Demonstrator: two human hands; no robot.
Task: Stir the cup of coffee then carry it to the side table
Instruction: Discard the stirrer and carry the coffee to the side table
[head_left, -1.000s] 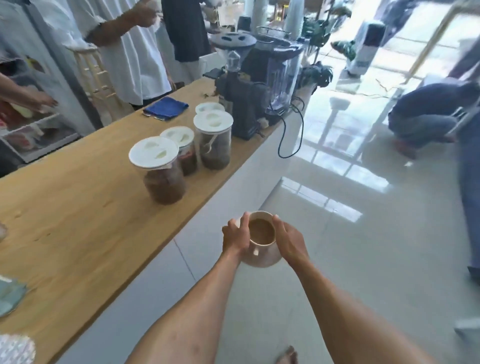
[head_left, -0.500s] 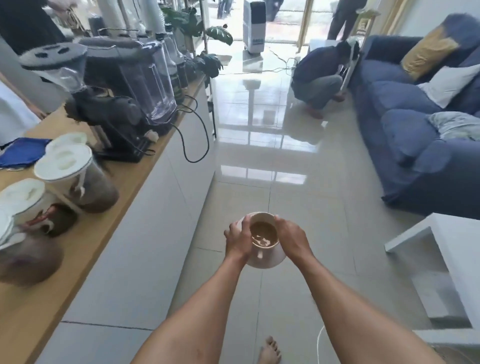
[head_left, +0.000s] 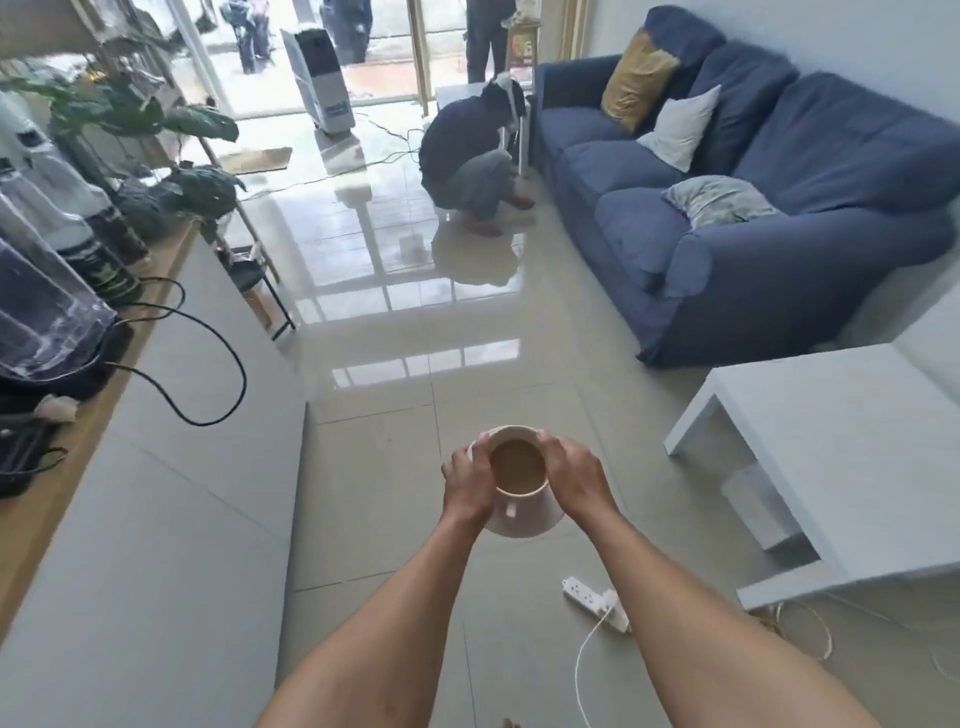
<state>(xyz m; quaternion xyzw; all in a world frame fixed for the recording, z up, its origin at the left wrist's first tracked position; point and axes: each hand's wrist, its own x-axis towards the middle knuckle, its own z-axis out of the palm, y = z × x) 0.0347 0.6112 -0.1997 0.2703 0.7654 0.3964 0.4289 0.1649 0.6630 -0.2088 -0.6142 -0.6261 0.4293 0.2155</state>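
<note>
The left hand (head_left: 467, 480) and the right hand (head_left: 574, 475) each curl round one side of the squat white ceramic cup (head_left: 524, 519). Their fingers hook over its rim, so the pale brown coffee (head_left: 518, 466) sits right under the fingertips. The coffee looks to stand high in the cup. A jolt mid-stride would likely slop it over the rim onto the fingers and the glossy beige floor tiles (head_left: 389, 467), leaving them slick under the bare foot (head_left: 511, 723).

Lower right of the hands, a white power strip (head_left: 597, 597) and its thin white cord (head_left: 587, 660) lie on the floor between the person and the low white bench (head_left: 831, 457). Catching a toe there seems the likeliest way to lose the cup.

The cup hangs between both palms, arms stretched forward, above the floor. It is well apart from that white bench on the right and from the long wooden-topped bench (head_left: 83, 426) on the left.
</note>
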